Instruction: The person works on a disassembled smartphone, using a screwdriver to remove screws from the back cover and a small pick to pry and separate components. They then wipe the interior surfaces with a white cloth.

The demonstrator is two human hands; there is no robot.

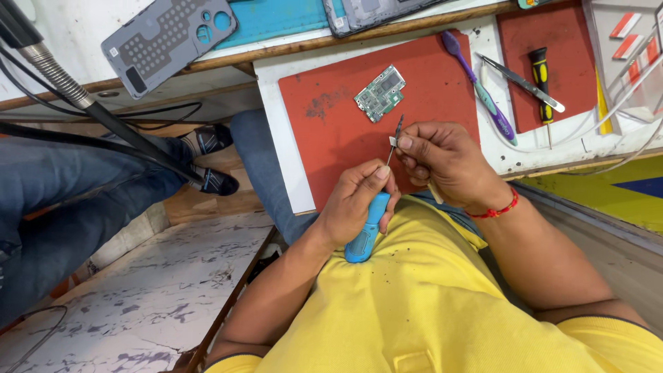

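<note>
far left i see another person's jeans-clad leg (62, 200) and a dark cable (103, 117) crossing it, and above them a grey phone back cover (169, 34) lying on the bench edge. moving in, my left hand (356, 204) is closed around the blue-handled screwdriver (366, 231), thumb along the shaft, its thin tip rising toward the other hand. on the red work mat (331, 131) just above lies a small green circuit board (380, 93), apart from both hands. my right hand (445, 159) pinches a tiny silvery part (394, 141) between thumb and forefinger, right at the screwdriver tip, held over the mat's near edge above my yellow shirt (414, 304). further right a purple toothbrush (480, 86), metal tweezers (521, 83) and a black-and-yellow screwdriver (541, 83) lie near one another.

to do this well, i judge i should keep the part low over the mat so a slip lands there, brace my wrists together, and press the tip gently, since so small a piece could spring away.
</note>
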